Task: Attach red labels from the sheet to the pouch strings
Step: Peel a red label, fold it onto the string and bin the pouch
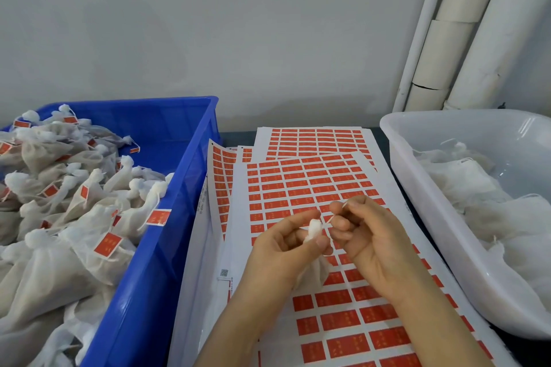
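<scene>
One pouch (315, 228) is held above the sheet (313, 185) of red labels, between the blue crate (190, 188) and the white tub (417, 188). Its gathered neck is pinched by the curled fingers of the left hand (286, 243), and the string (330, 220) is pinched between thumb and forefinger of the right hand (366, 235). No label is seen on this string, so the step in hand is judged to be the drawing-out of the string. Next, a label must probably be peeled from the sheet and folded around the string, for which one hand must be freed. The pouch is held nearly upright, neck upward, body hanging below; the string is stretched obliquely, up and to the right.
</scene>
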Tool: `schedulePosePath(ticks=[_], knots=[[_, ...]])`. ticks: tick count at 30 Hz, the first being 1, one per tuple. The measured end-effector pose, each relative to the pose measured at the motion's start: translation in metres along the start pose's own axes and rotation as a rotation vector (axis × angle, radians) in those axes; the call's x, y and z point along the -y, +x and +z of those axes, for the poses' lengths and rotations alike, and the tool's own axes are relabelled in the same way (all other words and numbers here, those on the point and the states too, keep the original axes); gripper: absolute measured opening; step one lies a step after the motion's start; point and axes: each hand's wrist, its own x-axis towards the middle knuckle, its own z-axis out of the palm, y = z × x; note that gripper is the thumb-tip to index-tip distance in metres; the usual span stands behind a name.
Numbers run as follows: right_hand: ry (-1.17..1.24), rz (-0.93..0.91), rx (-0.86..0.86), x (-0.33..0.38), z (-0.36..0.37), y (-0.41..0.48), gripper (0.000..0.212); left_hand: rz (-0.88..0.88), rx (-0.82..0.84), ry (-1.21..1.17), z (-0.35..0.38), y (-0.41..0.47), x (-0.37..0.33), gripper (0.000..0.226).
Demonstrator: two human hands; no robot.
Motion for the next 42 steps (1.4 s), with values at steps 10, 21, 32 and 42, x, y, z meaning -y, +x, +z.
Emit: schedulePosePath(ticks=[10, 21, 32, 42], knots=[[-0.177, -0.134, -0.019, -0.001, 0.004, -0.003, 0.024, 0.139, -0.045, 0.185, 0.004, 0.0, 0.0, 0.023], [-0.243, -0.115, -0.038, -0.005, 0.015, -0.01, 0.016, 0.187, -0.308, 0.159, -0.002, 0.004, -0.001, 0.014], [-0.767, -0.312, -0.096, -0.001, 0.005, -0.01, 0.02, 0.101, -0.075, 0.334, -0.005, -0.003, -0.002, 0.016], [-1.044, -0.406, -0.219, -0.01, 0.001, -0.007, 0.018, 0.033, -0.02, 0.359, -0.008, -0.002, 0.0, 0.023]])
